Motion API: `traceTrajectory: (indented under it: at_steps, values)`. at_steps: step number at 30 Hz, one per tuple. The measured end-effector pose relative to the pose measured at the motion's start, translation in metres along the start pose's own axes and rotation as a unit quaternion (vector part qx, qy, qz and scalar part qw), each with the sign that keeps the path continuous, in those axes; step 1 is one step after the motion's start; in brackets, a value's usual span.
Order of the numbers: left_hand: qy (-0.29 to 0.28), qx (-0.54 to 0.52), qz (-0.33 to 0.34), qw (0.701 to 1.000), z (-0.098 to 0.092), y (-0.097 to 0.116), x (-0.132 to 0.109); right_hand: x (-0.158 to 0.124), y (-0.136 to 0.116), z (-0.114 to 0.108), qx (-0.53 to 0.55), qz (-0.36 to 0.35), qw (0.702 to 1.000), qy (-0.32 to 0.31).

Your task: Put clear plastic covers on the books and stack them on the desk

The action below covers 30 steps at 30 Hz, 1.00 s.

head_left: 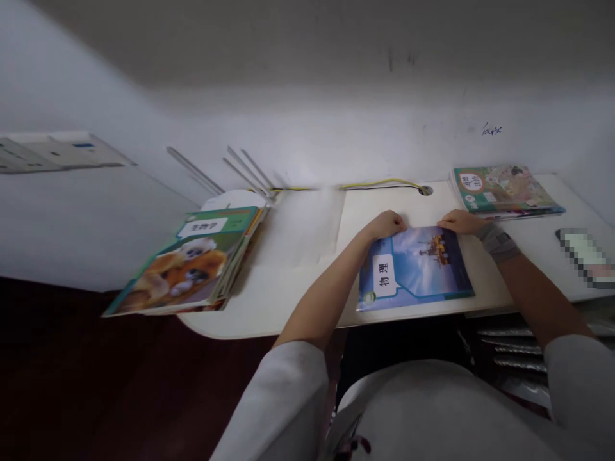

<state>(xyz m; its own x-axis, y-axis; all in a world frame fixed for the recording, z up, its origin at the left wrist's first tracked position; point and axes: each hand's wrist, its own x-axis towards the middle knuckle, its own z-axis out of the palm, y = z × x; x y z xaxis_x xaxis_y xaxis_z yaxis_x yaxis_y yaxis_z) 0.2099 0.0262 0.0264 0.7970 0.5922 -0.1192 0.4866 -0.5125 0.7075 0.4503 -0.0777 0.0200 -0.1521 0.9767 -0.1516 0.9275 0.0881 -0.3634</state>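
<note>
A blue physics textbook (423,266) with an offshore rig on its cover lies sideways on the white desk, its title running up the page. At its far edge, towards the left corner, my left hand (385,224) is closed with the fingers curled on the book. My right hand (460,221), with a grey band on the wrist, pinches the same edge near the right corner. Both sets of fingertips are partly hidden. To the right of my right hand sits a pile of books topped by a green one with a pink illustration (504,189).
A stack of books under a green biology textbook (192,256) overhangs the desk's left end. Behind it stands a white router (230,200) with several antennas. A yellow cable (379,183) runs along the wall into a desk hole. A phone (586,256) lies at right.
</note>
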Motion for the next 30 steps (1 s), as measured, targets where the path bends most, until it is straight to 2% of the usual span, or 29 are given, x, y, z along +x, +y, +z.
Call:
traceTrajectory:
  at_steps: [4, 7, 9, 13, 18, 23, 27, 30]
  values:
    - [-0.008, 0.004, 0.008, 1.000, -0.003, -0.001, -0.005, 0.013, -0.039, 0.001, -0.063, -0.048, 0.996, 0.051]
    - [-0.016, 0.014, 0.009, 1.000, -0.007, 0.000, -0.008, 0.030, -0.068, 0.012, -0.023, -0.065, 0.996, 0.064]
    - [-0.014, 0.029, 0.006, 0.999, -0.007, 0.000, -0.008, 0.039, -0.076, 0.021, 0.015, -0.055, 0.996, 0.072]
    - [0.005, 0.078, -0.008, 0.997, 0.000, -0.005, -0.005, 0.046, -0.070, 0.029, 0.076, -0.025, 0.996, 0.045]
    - [0.052, 0.143, -0.064, 0.986, 0.012, -0.019, -0.010, 0.047, -0.059, 0.022, 0.112, 0.027, 0.993, -0.018]
    - [0.128, 0.231, -0.102, 0.959, 0.025, -0.028, -0.028, 0.048, -0.067, 0.010, 0.055, 0.083, 0.993, -0.063]
    - [0.174, 0.323, -0.093, 0.926, 0.029, -0.024, -0.041, 0.049, -0.073, 0.005, 0.014, 0.103, 0.992, -0.071]
    - [0.179, 0.369, -0.055, 0.910, 0.033, -0.015, -0.052, 0.048, -0.076, 0.005, -0.007, 0.112, 0.991, -0.071]
